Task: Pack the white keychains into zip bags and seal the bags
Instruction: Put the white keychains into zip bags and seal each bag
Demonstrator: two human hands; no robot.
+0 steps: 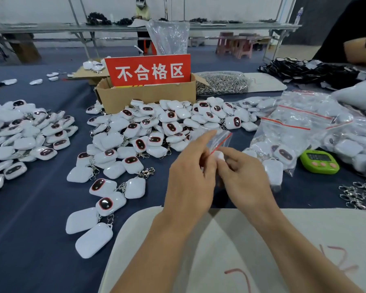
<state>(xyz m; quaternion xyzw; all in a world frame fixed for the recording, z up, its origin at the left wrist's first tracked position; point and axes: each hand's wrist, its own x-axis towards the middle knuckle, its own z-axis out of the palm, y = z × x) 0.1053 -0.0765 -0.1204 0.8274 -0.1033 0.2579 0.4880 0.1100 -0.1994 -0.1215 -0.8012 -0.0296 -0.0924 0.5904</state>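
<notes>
Both my hands meet above the blue table near its middle. My left hand (191, 174) holds a small clear zip bag (220, 140) with a red seal strip, its index finger stretched up along the bag. My right hand (241, 172) pinches a white keychain (219, 155) at the bag's mouth; most of the keychain is hidden by my fingers. A big heap of loose white keychains (148, 132) with dark oval windows lies just beyond and to the left of my hands. Filled zip bags (300, 123) pile up on the right.
A cardboard box (146, 96) with a red sign stands behind the heap. Another keychain pile (25, 132) lies far left. A green timer (319, 161), metal clasps (359, 193), a bag of metal rings (222, 83) and a beige board (230, 250) are near. A person's arm (357, 51) rests at the back right.
</notes>
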